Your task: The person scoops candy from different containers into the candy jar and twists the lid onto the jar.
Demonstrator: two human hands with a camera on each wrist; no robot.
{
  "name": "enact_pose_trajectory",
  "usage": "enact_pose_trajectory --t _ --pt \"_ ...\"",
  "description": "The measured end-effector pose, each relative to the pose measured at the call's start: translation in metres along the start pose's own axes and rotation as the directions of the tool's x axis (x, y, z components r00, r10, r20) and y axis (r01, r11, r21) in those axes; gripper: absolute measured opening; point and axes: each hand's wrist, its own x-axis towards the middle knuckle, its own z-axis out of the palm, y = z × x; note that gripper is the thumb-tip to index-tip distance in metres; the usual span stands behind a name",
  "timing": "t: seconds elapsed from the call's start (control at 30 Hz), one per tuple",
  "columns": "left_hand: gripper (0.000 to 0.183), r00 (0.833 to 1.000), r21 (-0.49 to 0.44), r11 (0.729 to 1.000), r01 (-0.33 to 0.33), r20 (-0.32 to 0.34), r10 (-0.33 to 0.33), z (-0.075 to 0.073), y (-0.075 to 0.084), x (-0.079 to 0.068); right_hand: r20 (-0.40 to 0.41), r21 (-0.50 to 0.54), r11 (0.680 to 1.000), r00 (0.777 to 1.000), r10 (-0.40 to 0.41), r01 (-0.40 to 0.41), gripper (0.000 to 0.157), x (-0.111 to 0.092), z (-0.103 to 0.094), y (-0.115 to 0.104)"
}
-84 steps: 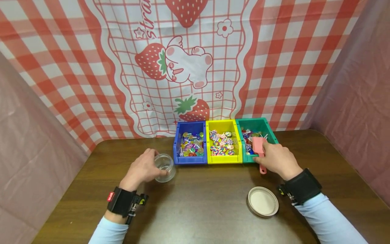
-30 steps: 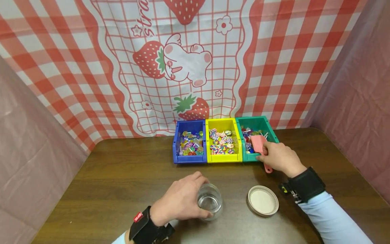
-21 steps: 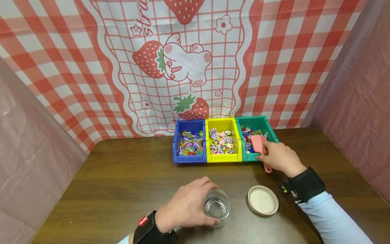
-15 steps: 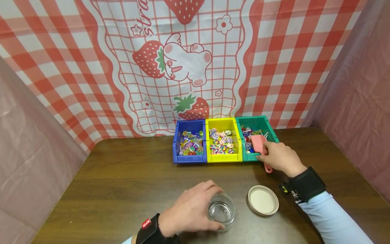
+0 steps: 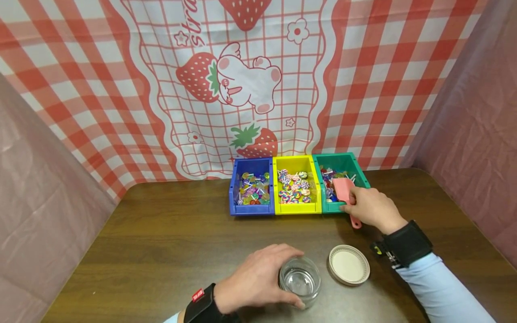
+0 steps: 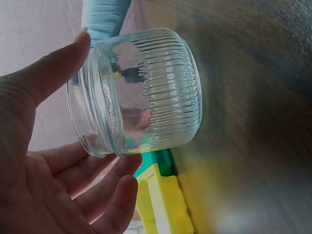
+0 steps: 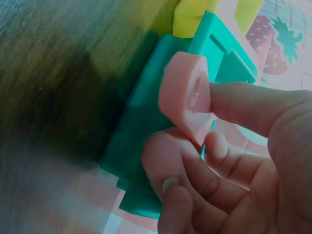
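Observation:
My left hand grips an empty clear glass jar, low in the middle of the head view. In the left wrist view the thumb lies on one side of the ribbed jar's neck and the fingers on the other. My right hand holds a small pink scoop by its handle, over the front of the green bin. Its handle end faces the camera in the right wrist view, between thumb and fingers. Small wrapped candies or toy lollipops lie in the green bin, partly hidden by the scoop.
A yellow bin and a blue bin adjoin the green one on its left, each with small lollipop-like pieces. A cream round lid lies right of the jar on the wooden table. A checked cloth hangs behind.
My left hand has carried the jar from beside the blue bin toward the front and right, close to the lid. The right hand and scoop have hardly moved.

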Motion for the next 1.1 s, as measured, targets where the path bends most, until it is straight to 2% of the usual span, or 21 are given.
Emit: enact_pose_trajectory --t 0.3,0.5,0.77,1.1 --pt "0.085 0.999 -0.021 0.999 0.040 0.014 -0.039 0.000 -0.003 0.004 -0.068 0.033 0.999 0.998 0.001 0.001 0.041 0.002 -0.005 0.000" --pt "0.088 1.000 0.002 1.000 0.021 0.013 -0.021 0.001 -0.002 0.004 -0.110 0.033 0.999 0.994 0.011 -0.008 0.041 -0.004 -0.017 0.006" --pt "0.087 0.999 0.051 0.998 -0.028 0.030 0.026 0.000 -0.001 0.012 -0.146 -0.014 1.000 0.989 -0.007 0.005 0.024 -0.010 -0.022 0.017" --pt "0.081 0.996 0.022 1.000 0.001 0.090 -0.003 -0.004 -0.002 0.014 -0.146 -0.023 1.000 0.989 0.002 -0.005 0.020 -0.011 -0.022 0.011"
